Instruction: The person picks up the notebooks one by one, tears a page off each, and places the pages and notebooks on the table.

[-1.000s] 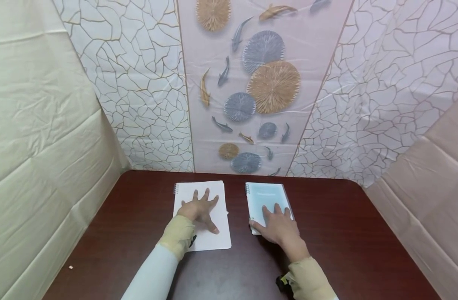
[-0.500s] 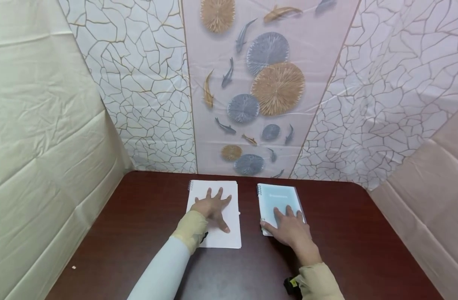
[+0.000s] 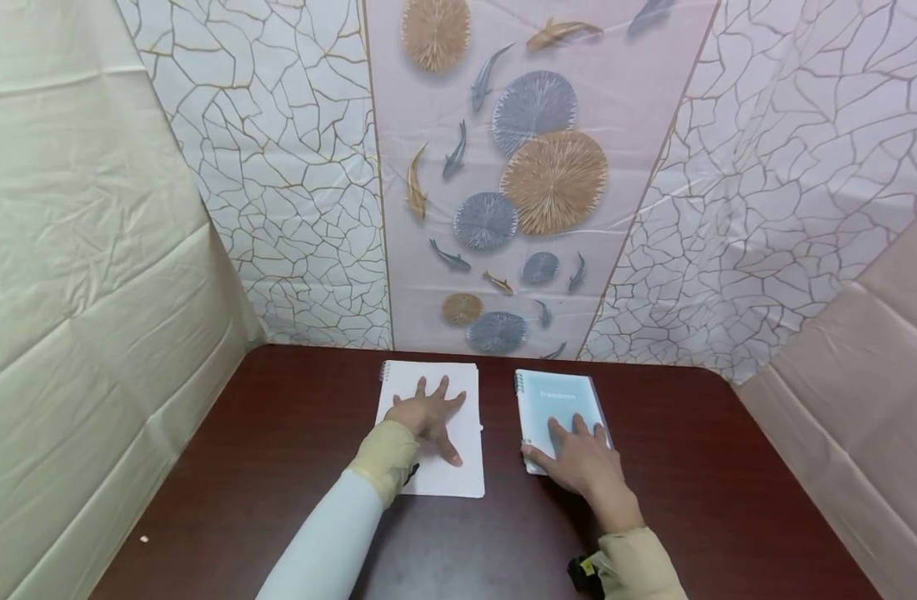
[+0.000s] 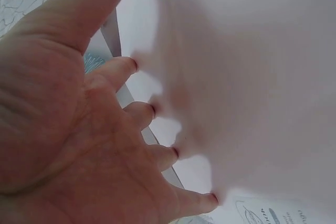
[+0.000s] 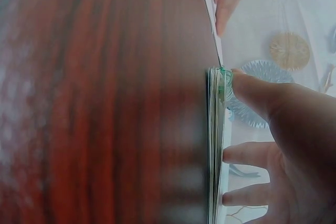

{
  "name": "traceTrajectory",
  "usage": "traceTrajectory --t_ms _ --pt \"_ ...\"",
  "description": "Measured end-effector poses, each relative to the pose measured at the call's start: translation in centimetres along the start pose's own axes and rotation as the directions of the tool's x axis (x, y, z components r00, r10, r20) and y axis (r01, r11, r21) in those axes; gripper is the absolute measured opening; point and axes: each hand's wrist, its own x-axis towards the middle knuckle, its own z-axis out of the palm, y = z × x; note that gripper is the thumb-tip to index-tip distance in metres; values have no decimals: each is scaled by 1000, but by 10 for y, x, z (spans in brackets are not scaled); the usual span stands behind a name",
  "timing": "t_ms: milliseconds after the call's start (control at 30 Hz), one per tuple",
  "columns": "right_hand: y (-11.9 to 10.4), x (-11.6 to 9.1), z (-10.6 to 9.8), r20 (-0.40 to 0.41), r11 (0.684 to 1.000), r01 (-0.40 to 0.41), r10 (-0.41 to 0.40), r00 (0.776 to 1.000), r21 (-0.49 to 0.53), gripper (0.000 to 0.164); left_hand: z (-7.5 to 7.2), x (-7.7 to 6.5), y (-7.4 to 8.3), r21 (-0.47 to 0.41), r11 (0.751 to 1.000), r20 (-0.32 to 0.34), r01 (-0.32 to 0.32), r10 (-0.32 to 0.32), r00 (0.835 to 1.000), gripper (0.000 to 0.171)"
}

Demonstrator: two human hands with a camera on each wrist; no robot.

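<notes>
My left hand (image 3: 427,414) lies spread over a white spiral pad (image 3: 462,479) at the table's far side. In the left wrist view its fingertips (image 4: 131,64) press on the pale sheet, and faint print shows at the lower right. To the right, my right hand (image 3: 584,460) rests on a smaller light-blue spiral notebook (image 3: 556,398) marked "freedom". The right wrist view shows the thumb (image 5: 252,90) at the notebook's green coil (image 5: 226,80) and straight fingers on the cover. Both books lie flat and closed, coils on their left, with a narrow gap between them.
The dark red-brown table (image 3: 293,467) runs back to a patterned cloth wall (image 3: 308,167). Beige cloth hangs at the left side (image 3: 91,317) and pinkish cloth at the right. A tiny white scrap (image 3: 144,539) lies near the left table edge.
Over the first half second, both hands and the books under them slid a little to the right across the table, and the head view shifted slightly. Since then the hands have stayed put.
</notes>
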Motion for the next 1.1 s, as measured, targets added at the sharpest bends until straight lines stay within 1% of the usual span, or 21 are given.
traceTrajectory --t_ms 200,367,567,700,767,800,867,967,1033,1100 --pt "-1 -2 0 -4 1000 1 -1 1000 -12 91 -3 2 2 6 1000 8 -9 9 1000 129" --pt "-1 -2 0 -15 1000 -2 1 1000 -14 91 -2 2 0 5 1000 -16 -29 29 999 129" --pt "-2 -2 0 -9 1000 1 -1 1000 -7 91 5 -2 -9 -36 997 -83 -71 68 994 122" --pt "-2 -1 1 -5 1000 -4 4 1000 -14 90 9 -5 -13 -25 996 -156 -82 77 985 113" --pt "-2 -1 2 -3 1000 -9 9 1000 -16 90 10 -6 -15 4 997 -215 -72 71 974 110" --pt "-3 -1 2 -4 1000 -11 10 1000 -15 90 11 -7 -15 18 998 -251 -63 65 966 110" --pt "-3 0 2 -5 1000 -13 13 1000 -11 90 13 -9 -17 39 998 -323 -40 51 945 110" --pt "-2 0 2 -12 1000 -14 14 1000 -1 91 16 -13 -18 53 999 -418 -3 25 908 111" --pt "-1 1 1 -33 1000 -7 7 999 -2 91 17 -17 -18 42 999 -462 8 12 887 111" --pt "1 2 0 -70 1000 7 -8 997 -8 92 17 -22 -18 28 999 -493 20 -3 870 110"
